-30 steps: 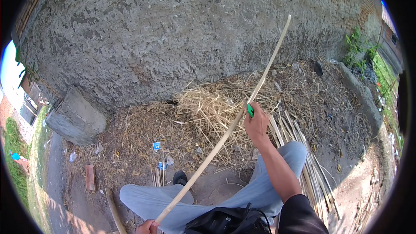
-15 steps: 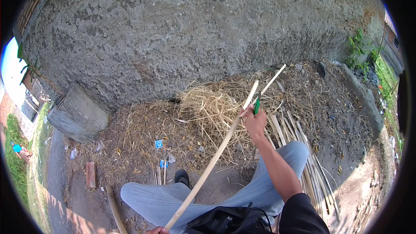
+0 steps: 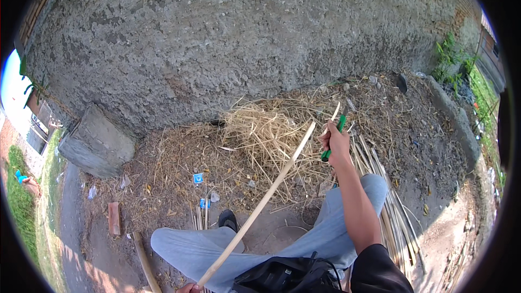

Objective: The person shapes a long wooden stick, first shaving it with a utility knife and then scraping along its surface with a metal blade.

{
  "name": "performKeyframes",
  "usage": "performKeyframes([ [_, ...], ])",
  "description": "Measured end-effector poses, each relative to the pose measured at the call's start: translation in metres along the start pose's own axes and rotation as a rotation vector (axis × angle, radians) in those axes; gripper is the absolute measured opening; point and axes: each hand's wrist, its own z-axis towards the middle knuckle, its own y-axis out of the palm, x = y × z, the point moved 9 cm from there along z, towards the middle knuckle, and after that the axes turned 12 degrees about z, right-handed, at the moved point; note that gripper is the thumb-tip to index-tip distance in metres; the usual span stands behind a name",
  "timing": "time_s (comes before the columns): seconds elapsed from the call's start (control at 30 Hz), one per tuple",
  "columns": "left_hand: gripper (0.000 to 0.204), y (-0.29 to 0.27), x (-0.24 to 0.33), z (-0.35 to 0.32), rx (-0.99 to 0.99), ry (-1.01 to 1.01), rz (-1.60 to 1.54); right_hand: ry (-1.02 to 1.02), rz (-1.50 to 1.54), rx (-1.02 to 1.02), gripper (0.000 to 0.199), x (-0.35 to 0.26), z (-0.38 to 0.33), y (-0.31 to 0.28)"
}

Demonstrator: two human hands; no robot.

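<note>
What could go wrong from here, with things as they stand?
The right hand grips a green-handled knife along with a thin pale sliver, so a slip might cut the fingers.

The long pale stick is held only near its lower end by the left hand; its free far end could swing.

The stick also passes over the left leg, so a stray cut there might reach it.

The stick [image 3: 258, 203] is pale tan, the knife handle [image 3: 341, 123] green, the jeans [image 3: 190, 247] light blue
</note>
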Motion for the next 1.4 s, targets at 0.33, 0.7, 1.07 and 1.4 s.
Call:
performKeyframes([
  [0.33,0.022,-0.035,-0.017,0.015,0.261,-0.057,0.175,0.19,-0.629,-0.225,0.04,0.037,-0.018,0.005],
  [0.7,0.02,-0.05,-0.028,0.018,0.405,0.131,0.171,0.163,-0.131,-0.207,0.041,0.052,-0.035,0.033],
  [1.07,0.019,-0.054,-0.013,0.028,0.429,0.068,0.046,0.253,-0.082,-0.203,0.031,0.059,-0.047,0.041],
  [1.4,0.019,-0.043,-0.011,0.038,0.25,-0.037,0.022,0.252,0.101,-0.12,0.028,0.058,-0.047,0.038],
])
